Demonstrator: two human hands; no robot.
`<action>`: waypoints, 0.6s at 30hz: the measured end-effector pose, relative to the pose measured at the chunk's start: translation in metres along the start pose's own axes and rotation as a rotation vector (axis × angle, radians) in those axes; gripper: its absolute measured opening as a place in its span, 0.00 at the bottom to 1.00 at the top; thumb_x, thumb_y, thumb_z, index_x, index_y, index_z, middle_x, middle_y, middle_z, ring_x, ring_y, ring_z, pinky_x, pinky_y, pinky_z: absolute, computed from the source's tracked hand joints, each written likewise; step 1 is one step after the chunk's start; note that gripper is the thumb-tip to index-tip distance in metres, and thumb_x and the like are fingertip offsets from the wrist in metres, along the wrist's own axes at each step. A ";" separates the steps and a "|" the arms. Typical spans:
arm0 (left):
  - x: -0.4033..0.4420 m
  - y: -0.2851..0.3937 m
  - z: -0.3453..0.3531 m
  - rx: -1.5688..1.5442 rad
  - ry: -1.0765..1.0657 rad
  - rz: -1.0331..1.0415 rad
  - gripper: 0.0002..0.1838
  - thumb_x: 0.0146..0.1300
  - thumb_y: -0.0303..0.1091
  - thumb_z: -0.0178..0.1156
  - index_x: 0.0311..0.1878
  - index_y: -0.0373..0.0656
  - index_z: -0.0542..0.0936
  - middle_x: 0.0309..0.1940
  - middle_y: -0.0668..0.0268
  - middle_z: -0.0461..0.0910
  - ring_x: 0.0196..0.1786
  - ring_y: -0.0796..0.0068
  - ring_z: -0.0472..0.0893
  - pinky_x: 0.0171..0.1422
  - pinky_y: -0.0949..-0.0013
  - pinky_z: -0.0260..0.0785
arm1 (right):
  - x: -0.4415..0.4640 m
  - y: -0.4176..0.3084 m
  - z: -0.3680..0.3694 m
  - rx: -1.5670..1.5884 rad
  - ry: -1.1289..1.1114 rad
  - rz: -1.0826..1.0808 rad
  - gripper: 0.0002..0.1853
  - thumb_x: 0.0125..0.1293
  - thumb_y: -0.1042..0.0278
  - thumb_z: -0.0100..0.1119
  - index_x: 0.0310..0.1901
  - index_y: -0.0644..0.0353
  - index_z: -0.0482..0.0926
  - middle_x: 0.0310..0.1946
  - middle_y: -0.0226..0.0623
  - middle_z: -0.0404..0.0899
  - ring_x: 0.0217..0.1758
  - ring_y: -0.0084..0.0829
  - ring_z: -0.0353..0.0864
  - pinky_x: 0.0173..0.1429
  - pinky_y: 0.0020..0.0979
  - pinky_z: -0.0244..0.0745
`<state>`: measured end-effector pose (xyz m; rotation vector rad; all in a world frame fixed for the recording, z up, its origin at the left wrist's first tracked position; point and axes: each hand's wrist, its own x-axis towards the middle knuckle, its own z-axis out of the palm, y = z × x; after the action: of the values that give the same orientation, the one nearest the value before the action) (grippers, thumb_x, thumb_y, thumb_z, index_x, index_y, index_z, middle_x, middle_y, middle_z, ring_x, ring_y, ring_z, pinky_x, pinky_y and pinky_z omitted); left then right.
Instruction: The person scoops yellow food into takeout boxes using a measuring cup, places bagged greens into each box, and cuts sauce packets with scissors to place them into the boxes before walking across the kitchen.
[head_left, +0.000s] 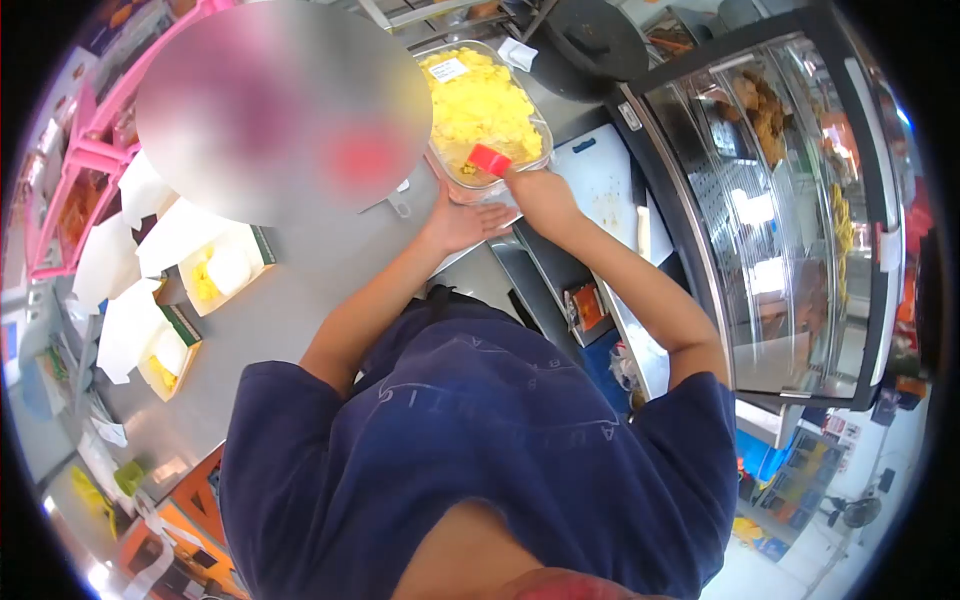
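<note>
In front of me stands a clear rectangular container (549,135) of lumpy yellow food (480,105) that looks like scrambled egg, with a white label on top. My right hand (543,203) is closed around a red scoop (489,160), whose head is over the near end of the yellow food. The scoop's handle is mostly hidden in my grip. My left hand (470,222) lies at the container's near edge, fingers stretched out and holding nothing. To the left, open white paper boxes (235,265) hold yellow food and a white mound that looks like rice.
A glass-fronted display cabinet (770,220) with food on its shelves rises on the right. Beside it lie a white cutting board (600,180) and a white-handled tool (644,233). A black round pan (590,45) is behind. A pink rack (95,150) stands at far left. A blurred patch hides the upper left.
</note>
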<state>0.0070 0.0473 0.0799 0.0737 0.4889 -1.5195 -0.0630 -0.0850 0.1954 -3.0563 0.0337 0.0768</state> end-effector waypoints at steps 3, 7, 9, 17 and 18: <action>0.036 0.010 -0.022 -0.076 -0.572 0.077 0.52 0.51 0.78 0.30 0.69 0.44 0.50 0.67 0.52 0.53 0.69 0.55 0.55 0.71 0.48 0.44 | 0.011 -0.018 0.015 -0.105 -0.137 -0.082 0.05 0.52 0.72 0.54 0.29 0.61 0.79 0.25 0.44 0.80 0.29 0.40 0.82 0.33 0.37 0.77; 0.053 0.017 -0.033 0.136 -0.410 0.309 0.45 0.55 0.76 0.25 0.69 0.56 0.53 0.68 0.62 0.56 0.69 0.58 0.57 0.70 0.51 0.47 | 0.028 -0.037 0.055 -0.135 -0.131 0.160 0.06 0.53 0.70 0.55 0.28 0.61 0.79 0.24 0.42 0.81 0.28 0.39 0.82 0.32 0.37 0.77; 0.046 0.014 -0.022 0.177 -0.320 0.353 0.45 0.55 0.76 0.23 0.69 0.56 0.54 0.67 0.63 0.57 0.68 0.58 0.58 0.70 0.52 0.49 | 0.038 -0.041 0.062 -0.080 -0.108 0.359 0.06 0.53 0.68 0.56 0.27 0.61 0.79 0.25 0.42 0.81 0.29 0.39 0.82 0.33 0.36 0.78; 0.020 0.020 0.021 0.076 -0.268 0.248 0.42 0.55 0.73 0.30 0.66 0.56 0.60 0.66 0.62 0.60 0.66 0.59 0.62 0.68 0.50 0.51 | 0.050 -0.025 0.088 0.208 0.159 0.591 0.10 0.56 0.66 0.54 0.27 0.65 0.78 0.25 0.50 0.79 0.31 0.46 0.80 0.36 0.43 0.74; 0.018 0.022 0.021 0.082 -0.250 0.199 0.42 0.55 0.73 0.31 0.66 0.56 0.60 0.66 0.63 0.60 0.66 0.59 0.62 0.68 0.49 0.51 | 0.052 -0.023 0.085 0.218 0.156 0.559 0.10 0.56 0.66 0.53 0.27 0.65 0.77 0.25 0.51 0.78 0.31 0.47 0.80 0.37 0.44 0.74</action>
<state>0.0335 0.0253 0.0867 -0.0045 0.2126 -1.3303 -0.0149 -0.0559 0.1099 -2.7328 0.8419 -0.1230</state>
